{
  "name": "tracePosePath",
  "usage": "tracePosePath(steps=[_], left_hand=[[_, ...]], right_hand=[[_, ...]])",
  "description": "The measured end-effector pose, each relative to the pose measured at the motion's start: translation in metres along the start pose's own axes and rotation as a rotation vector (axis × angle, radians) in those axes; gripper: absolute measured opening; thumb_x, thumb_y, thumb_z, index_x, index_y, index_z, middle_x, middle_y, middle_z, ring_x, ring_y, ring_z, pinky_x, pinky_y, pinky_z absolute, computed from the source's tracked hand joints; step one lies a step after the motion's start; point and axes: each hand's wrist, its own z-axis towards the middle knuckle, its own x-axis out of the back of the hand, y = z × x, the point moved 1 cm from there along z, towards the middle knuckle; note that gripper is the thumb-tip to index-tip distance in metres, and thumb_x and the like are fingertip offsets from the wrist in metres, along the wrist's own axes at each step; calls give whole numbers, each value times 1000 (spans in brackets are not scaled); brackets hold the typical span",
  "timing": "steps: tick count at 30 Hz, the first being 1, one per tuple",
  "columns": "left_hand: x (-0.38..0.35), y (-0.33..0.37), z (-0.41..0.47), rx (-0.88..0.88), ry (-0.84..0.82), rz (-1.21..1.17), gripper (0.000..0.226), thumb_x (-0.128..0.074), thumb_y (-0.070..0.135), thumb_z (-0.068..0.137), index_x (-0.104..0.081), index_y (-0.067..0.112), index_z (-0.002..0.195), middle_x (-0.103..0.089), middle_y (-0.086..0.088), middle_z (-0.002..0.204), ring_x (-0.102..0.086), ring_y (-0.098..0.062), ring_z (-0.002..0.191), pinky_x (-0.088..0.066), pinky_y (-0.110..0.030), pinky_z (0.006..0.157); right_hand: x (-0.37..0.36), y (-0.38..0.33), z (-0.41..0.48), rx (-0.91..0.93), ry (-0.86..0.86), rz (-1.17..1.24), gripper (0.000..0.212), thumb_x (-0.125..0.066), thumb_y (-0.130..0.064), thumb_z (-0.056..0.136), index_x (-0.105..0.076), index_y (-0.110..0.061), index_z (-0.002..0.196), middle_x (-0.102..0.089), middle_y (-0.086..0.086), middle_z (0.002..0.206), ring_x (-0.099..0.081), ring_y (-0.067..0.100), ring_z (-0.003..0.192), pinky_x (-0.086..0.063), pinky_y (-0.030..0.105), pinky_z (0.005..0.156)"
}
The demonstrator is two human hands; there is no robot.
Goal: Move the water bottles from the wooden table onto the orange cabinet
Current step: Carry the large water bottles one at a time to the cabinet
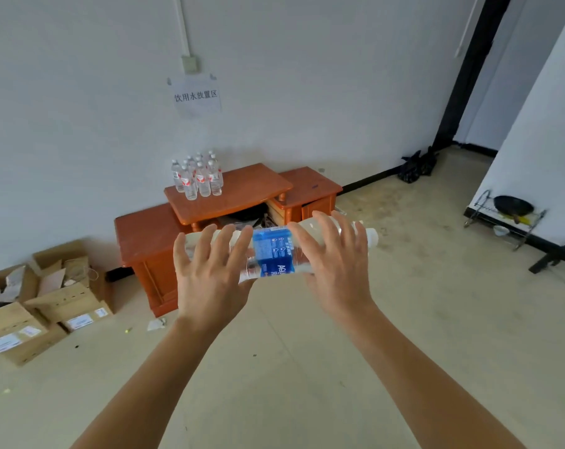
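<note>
Blue-labelled bottle lies sideways in the air between both hands. The left hand holds its base end and the right hand its neck end, fingers spread over the top. Its cap pokes out past the right hand. Beyond the grip stands the cabinet, with more bottles clustered on it. Boxes lie off to the left.

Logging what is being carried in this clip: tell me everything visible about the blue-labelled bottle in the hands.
The blue-labelled bottle is clear plastic, with a blue wrap printed in white around its middle and a white cap at its right end. It lies roughly level and crosswise in the air, short of the orange cabinet. The left hand grips its base end and the right hand its neck end, fingers draped over the top.
</note>
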Motion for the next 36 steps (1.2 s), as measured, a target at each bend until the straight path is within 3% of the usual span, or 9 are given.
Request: tracePosePath(steps=[9,17,25,33,36], left_hand=[[-166,-52,122,-39,-74,-2,89,-91,40,62,-51,17,138,-57,-10,136,-51,-35,128,-30,-69,104],[-312,-124,271,-36,-58,126,78,-87,41,65,-57,19,134,-59,-9,132,-51,-35,125,-30,-67,105],[-427,-216,341,59,-60,134,77,-88,34,64,-59,20,134,-60,-7,132,-52,-34,126,-28,-65,106],[-584,-325,410,119,-139,45,82,-87,28,60,-57,23,135,-59,-4,133,-51,-35,128,-28,-67,106],[-638,-364,453,81,-96,27,84,-91,31,56,-58,23,133,-61,-5,131,-53,-36,126,-31,-68,105]], right_hand=[[-164,48,126,-32,6,30,78,-90,-28,70,-57,-26,141,-54,13,140,-47,37,131,-41,59,105],[-320,92,300,-6,-17,161,88,-95,-31,64,-53,-27,141,-51,14,142,-46,39,133,-40,62,105],[-449,74,429,104,-66,202,92,-95,-26,63,-47,-28,142,-50,14,143,-46,39,134,-43,65,103],[-596,46,550,68,-181,135,89,-95,-29,64,-46,-31,139,-50,9,140,-47,35,132,-44,65,102],[-639,44,599,48,-168,87,87,-95,-32,64,-50,-30,138,-51,9,137,-45,34,130,-43,61,103]])
